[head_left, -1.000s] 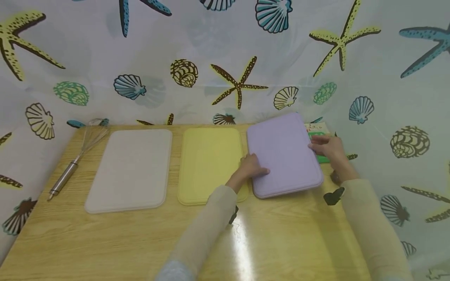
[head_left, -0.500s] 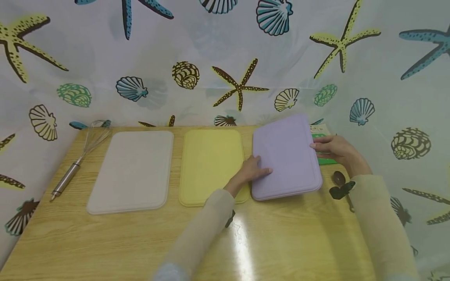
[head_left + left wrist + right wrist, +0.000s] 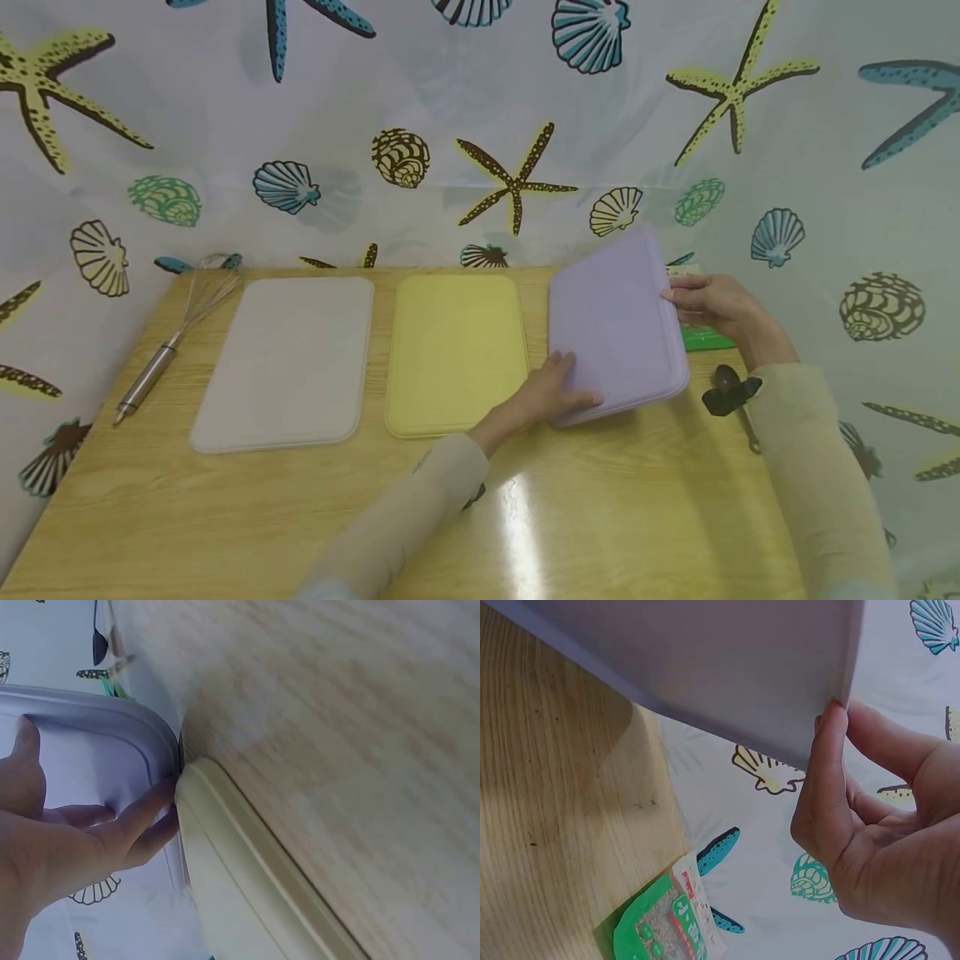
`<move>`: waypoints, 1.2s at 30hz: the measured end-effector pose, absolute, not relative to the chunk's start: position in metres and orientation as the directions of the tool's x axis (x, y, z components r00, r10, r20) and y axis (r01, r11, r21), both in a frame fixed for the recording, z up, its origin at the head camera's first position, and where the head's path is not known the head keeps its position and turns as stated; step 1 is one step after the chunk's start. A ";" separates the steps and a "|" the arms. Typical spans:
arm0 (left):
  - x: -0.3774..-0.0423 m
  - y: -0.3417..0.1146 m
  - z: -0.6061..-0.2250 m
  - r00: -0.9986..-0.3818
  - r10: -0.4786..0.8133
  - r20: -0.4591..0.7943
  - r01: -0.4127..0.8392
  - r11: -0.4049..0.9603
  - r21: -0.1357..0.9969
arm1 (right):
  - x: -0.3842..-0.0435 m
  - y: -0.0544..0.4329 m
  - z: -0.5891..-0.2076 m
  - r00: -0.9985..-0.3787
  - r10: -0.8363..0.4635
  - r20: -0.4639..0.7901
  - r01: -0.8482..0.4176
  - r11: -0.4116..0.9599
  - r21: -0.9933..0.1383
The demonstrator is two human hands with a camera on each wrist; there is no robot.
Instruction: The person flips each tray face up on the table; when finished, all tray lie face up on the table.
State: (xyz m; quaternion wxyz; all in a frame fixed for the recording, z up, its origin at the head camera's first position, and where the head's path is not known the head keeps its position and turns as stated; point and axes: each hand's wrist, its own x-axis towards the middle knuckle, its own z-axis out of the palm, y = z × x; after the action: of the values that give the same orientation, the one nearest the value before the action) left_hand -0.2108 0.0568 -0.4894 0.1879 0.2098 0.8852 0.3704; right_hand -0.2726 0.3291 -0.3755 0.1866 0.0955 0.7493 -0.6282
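A lilac rectangular plastic tray (image 3: 615,321) stands tilted on the table, its right side raised and its left edge low. My right hand (image 3: 731,310) pinches the raised right edge between thumb and fingers, which shows closely in the right wrist view. At the low side, my left hand (image 3: 551,390) rests on the tray near its front left corner, thumb on the face and fingers stretched toward the left edge. In the left wrist view those fingertips reach the rim right beside the yellow tray (image 3: 225,862).
A white tray (image 3: 288,362) and a metal whisk (image 3: 157,367) lie to the left. A green packet (image 3: 664,919) lies on the table behind the lilac tray, partly hidden in the head view. Near my right wrist is a dark-bowled spoon (image 3: 725,377). Patterned cloth (image 3: 420,100) hangs behind.
My right hand has raised the lilac tray's right side further, steepening its tilt. The tray and my left hand have shifted slightly right, away from the yellow tray. The spoon shows more.
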 end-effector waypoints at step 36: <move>-0.167 0.074 -0.469 -0.916 0.391 -0.088 0.155 0.549 0.821 | -0.273 0.268 -0.343 -0.940 -0.122 -0.319 0.284 0.241 -0.928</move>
State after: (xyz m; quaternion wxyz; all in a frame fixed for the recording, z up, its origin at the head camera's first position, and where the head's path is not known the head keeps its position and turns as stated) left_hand -0.1668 0.0744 -0.4686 0.1315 0.1569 0.8703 0.4481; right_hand -0.2727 0.2676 -0.3429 0.1652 0.0526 0.7703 -0.6137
